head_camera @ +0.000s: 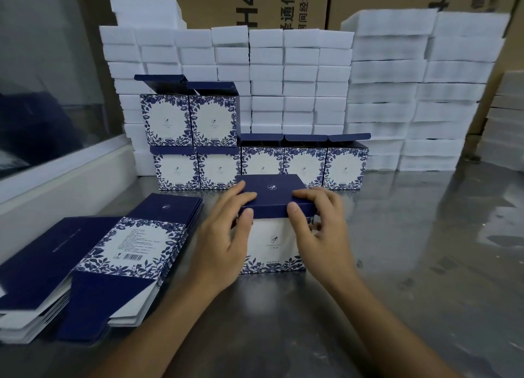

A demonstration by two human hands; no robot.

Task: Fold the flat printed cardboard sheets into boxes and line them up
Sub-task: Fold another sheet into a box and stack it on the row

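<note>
Both hands, left hand (226,230) and right hand (317,221), grip the box (272,244) lid, fingers curled over its edge

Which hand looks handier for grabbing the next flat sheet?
Left, probably. The flat sheets lie directly beside the left hand, while the right hand sits on the far side of the box both hands hold.

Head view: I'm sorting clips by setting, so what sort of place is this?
Probably a packing workshop: white foam blocks stacked high, big shipping cartons behind, and flat printed sheets piled on a steel table.
</note>
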